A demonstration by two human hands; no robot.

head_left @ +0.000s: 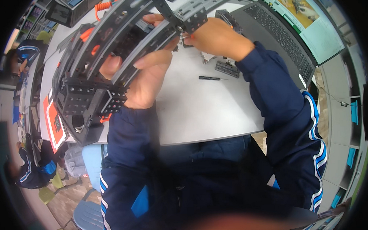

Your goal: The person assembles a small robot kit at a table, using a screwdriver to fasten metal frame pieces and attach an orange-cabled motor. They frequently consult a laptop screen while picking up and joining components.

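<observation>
My left hand (144,78) grips a large black frame (109,56) built of perforated beams and corner blocks, lifted above the white table (208,110). Its thumb lies over one beam and the fingers wrap behind. My right hand (215,37) is closed at a joint block (195,21) of the frame, pinching something small and metallic there; what it is stays too small to tell. Orange parts (88,35) show inside the frame.
An open grey laptop (286,34) sits at the table's right. A small black screwdriver (209,78) and loose grey parts (227,68) lie on the table. An orange-and-white sheet (54,123) lies at the left edge. Other people sit at the far left (24,55).
</observation>
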